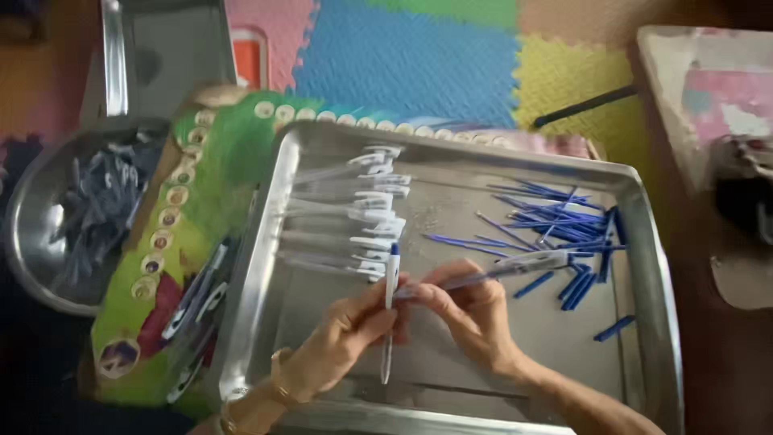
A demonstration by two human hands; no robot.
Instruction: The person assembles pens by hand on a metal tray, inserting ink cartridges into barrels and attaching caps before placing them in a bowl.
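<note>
Head view, looking straight down. A large metal tray (pixel 644 242) fills the middle of the frame. Over its lower half, at about 6 o'clock, the left hand (pixel 342 334) has its fingers closed around an upright white pen (pixel 390 310) with a blue tip, pinching it near the top. Just beside it, toward 3 o'clock, the right hand (pixel 471 310) has its fingers pinched on a clear pen barrel (pixel 503 267) that lies nearly level and points toward 2 o'clock; its near end meets the white pen between the two hands.

At 11 o'clock in the tray lies a row of clear pen barrels with white clips (pixel 366 213), side by side. At 2 to 3 o'clock is a loose heap of blue refills and caps (pixel 560 225), a few scattered blue pieces lying nearer the tray's right edge.

Left of the tray, at 9 o'clock, a green patterned board (pixel 209 177) carries a few finished pens (pixel 197 294). Further out at 9 o'clock stands a round metal bowl (pixel 28 201) holding dark blue parts. Coloured foam floor mats (pixel 419 56) show at 12 o'clock.
</note>
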